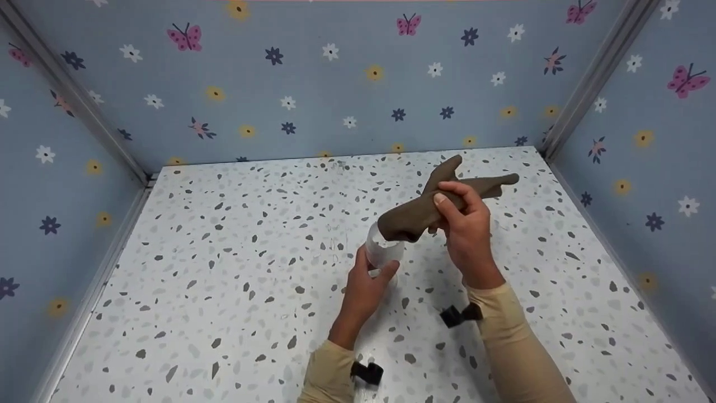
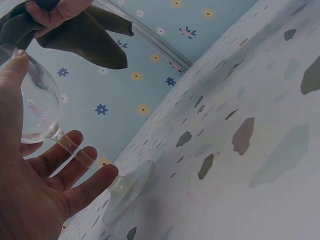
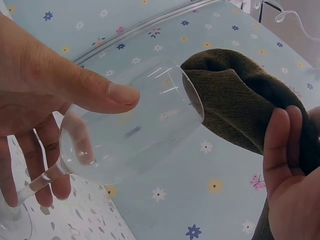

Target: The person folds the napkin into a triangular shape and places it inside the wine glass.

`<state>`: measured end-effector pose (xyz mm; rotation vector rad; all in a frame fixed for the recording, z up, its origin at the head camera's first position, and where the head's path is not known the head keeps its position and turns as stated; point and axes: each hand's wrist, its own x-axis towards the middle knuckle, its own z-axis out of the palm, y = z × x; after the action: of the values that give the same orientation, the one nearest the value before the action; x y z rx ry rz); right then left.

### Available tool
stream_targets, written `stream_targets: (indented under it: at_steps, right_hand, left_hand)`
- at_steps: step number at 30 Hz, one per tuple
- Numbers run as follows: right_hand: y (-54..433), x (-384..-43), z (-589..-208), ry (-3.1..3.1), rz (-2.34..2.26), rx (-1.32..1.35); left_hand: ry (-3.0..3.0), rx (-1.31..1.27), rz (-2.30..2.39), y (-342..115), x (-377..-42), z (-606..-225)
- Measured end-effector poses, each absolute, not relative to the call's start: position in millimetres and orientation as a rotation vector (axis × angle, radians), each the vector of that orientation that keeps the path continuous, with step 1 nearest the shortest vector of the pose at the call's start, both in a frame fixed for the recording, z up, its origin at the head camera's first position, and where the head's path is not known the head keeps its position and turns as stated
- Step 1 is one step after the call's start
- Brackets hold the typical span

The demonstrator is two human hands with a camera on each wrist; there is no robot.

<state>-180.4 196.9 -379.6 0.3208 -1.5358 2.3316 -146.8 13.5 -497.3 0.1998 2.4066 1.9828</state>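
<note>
My left hand [image 1: 366,285] holds a clear wine glass [image 3: 130,125], its thumb on the bowl and its fingers round the bowl and stem. The glass is tilted, with its rim toward my right hand; its round foot [image 2: 130,190] shows close over the table in the left wrist view. In my right hand [image 1: 467,229] a dark olive-brown cloth [image 1: 411,215] is gripped between thumb and fingers. One bunched end of the cloth covers part of the glass rim, and two loose ends stick out beyond the hand to the upper right.
Both hands work above a white speckled tabletop [image 1: 235,268]. Blue panels with flowers and butterflies [image 1: 335,78] stand at the back and both sides, with grey metal strips [image 1: 604,73] at the corners. A dark wrist camera [image 1: 367,372] is strapped to the left sleeve.
</note>
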Motion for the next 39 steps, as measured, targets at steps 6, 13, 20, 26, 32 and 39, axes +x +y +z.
stream_targets:
  at_steps: [6, 13, 20, 26, 32, 39]
  right_hand:
    - [197, -179, -381, -1.621, 2.262, 0.39]
    - [199, -178, -378, -1.773, 2.117, 0.418]
    - [201, -176, -378, -2.002, 1.868, 0.416]
    - [200, -175, -377, -2.076, 1.801, 0.396]
    - [192, -161, -356, -2.123, 1.746, 0.385]
    - [184, -150, -341, -2.139, 1.662, 0.431]
  left_hand:
    - [2.412, 0.177, 1.966, 13, -147, -497]
    - [2.416, 0.182, 1.967, 13, -147, -497]
    - [2.417, 0.186, 1.966, 13, -146, -496]
    - [2.415, 0.179, 1.955, 14, -146, -496]
    - [2.403, 0.178, 1.973, 13, -146, -496]
    - [2.402, 0.159, 1.973, 14, -147, -496]
